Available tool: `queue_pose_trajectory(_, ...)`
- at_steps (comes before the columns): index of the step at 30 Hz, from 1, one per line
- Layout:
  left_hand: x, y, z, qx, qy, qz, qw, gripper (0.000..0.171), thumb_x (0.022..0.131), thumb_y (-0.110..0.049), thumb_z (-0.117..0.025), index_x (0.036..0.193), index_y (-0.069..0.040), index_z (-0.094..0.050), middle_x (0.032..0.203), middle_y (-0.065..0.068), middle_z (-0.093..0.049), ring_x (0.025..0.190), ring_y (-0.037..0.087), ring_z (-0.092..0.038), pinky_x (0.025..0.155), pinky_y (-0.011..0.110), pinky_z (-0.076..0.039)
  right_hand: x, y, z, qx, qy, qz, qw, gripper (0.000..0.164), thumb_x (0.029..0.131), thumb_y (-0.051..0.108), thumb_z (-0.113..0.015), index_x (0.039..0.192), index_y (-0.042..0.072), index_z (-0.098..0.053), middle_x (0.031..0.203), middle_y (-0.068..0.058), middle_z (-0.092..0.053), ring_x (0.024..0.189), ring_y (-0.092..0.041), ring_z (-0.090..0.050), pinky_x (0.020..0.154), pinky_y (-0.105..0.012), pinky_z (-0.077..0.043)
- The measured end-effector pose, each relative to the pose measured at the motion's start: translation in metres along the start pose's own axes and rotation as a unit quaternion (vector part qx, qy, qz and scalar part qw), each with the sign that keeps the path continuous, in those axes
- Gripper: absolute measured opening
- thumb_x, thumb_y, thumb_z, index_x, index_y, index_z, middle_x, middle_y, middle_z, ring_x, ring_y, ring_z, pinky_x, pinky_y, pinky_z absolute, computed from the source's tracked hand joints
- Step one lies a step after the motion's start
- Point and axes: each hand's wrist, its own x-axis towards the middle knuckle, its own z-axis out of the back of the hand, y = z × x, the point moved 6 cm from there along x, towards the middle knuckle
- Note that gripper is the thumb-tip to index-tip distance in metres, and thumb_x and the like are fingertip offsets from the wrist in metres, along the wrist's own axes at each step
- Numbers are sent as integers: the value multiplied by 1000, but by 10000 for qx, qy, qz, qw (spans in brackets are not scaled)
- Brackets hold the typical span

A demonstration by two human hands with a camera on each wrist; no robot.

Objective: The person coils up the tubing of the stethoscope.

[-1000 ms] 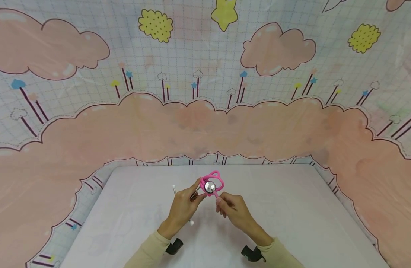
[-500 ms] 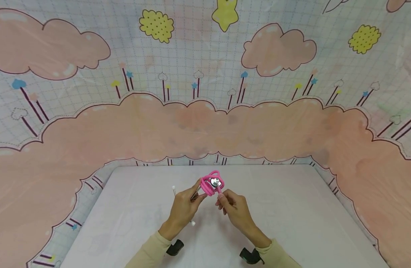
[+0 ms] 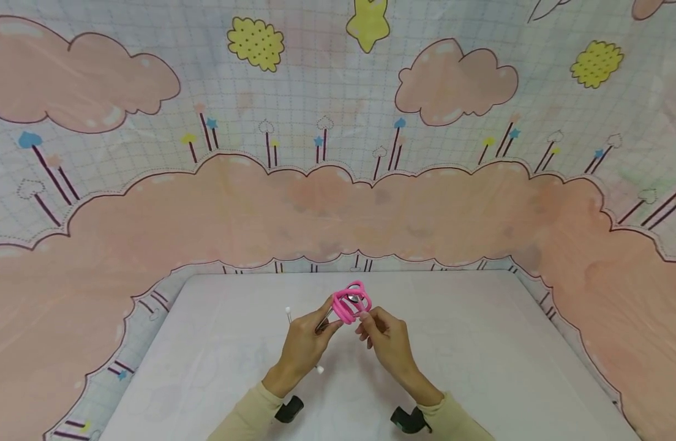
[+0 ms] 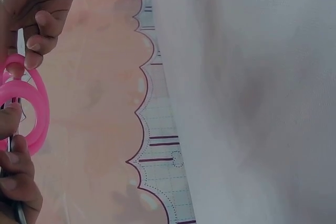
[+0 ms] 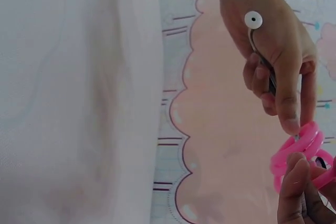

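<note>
A stethoscope with pink tubing (image 3: 345, 311) is held above the white table, its tubing wound into a coil. My left hand (image 3: 302, 346) grips the metal ear tubes and the near side of the coil. White ear tips (image 3: 319, 369) stick out on either side of that hand; one ear tip (image 5: 253, 20) shows plainly in the right wrist view. At the coil's right side, my right hand (image 3: 392, 340) pinches the tubing close to the chest piece (image 3: 354, 294). That silver disc sits within the loops, partly covered by them. Pink loops (image 4: 39, 98) hang between both hands in the left wrist view.
The white tabletop (image 3: 470, 355) spreads beneath both hands. Behind it and along its sides hangs a patterned cloth (image 3: 338, 208) with clouds and stars. Dark wrist-worn devices (image 3: 409, 420) sit by both sleeves.
My right hand has moved slightly up, carrying the chest piece from the front of the coil into its loops, where it is now partly hidden. The left hand keeps its grip, nearly still.
</note>
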Motion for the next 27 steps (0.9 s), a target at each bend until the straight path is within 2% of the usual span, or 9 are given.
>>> queue_pose_trajectory(2,-1,1,0,-20,19,75,10000,58,79,-13,-81,133,-1,-60,59,-9,-41,56,-3,-32,50,8,-30,0,0,-1,52,-86,2,9999,17,97,9,-61,82,0,-64,72,-18,-68,62,-35,-61,51,-32,-54)
queue_pose_trajectory(4,-1,2,0,-54,32,130,9999,58,79,-13,-81,132,-2,-61,59,-10,-41,56,-3,-32,49,8,-30,0,-2,-2,94,-191,-34,9998,15,95,9,-64,82,2,-64,70,-18,-68,60,-34,-61,51,-31,-54)
queue_pose_trajectory(7,0,1,0,-150,32,106,9998,58,79,-12,-81,132,-1,-61,59,-9,-42,55,-3,-32,49,8,-31,0,-9,-5,258,-314,-205,9990,13,95,9,-65,87,1,-59,67,-19,-68,52,-25,-60,49,-30,-54)
queue_pose_trajectory(11,0,-2,0,-195,89,47,9998,58,78,-10,-81,132,-2,-61,59,-9,-42,55,-3,-32,49,9,-32,2,-31,-9,396,-439,-553,9967,23,95,12,-65,96,-1,-46,66,-20,-68,47,-10,-57,48,-26,-52)
queue_pose_trajectory(14,-1,-1,0,-155,196,142,9996,57,80,-12,-80,133,-3,-61,58,-10,-42,55,-3,-32,48,9,-34,3,-43,-8,258,-527,-509,9970,31,93,16,-68,106,1,-44,63,-16,-65,48,-6,-52,47,-20,-46)
queue_pose_trajectory(18,-2,2,-1,-126,346,292,9989,56,81,-13,-80,133,-4,-61,59,-11,-43,54,-3,-33,48,11,-37,5,-43,-3,-154,-669,-35,9976,39,89,19,-74,117,7,-50,68,-5,-58,58,-5,-48,50,-19,-40)
queue_pose_trajectory(21,-3,3,-2,-106,449,363,9983,56,81,-13,-80,133,-5,-61,59,-11,-44,55,-3,-34,48,12,-36,7,-44,0,-368,-699,147,9968,35,87,20,-76,114,7,-58,77,0,-57,69,-7,-51,53,-19,-42)
queue_pose_trajectory(24,-5,7,-4,-61,542,454,9975,57,80,-13,-81,134,-6,-61,60,-12,-46,55,-3,-35,48,13,-36,6,-41,1,-394,-652,15,9971,23,90,19,-73,108,8,-62,87,-2,-61,80,-12,-56,56,-20,-45)
queue_pose_trajectory(27,-6,12,-7,-72,674,566,9961,58,80,-14,-81,134,-9,-61,61,-12,-49,55,-3,-37,48,14,-36,8,-46,2,-154,-556,-233,9981,19,93,16,-69,109,7,-64,99,-7,-66,89,-16,-62,60,-24,-52)
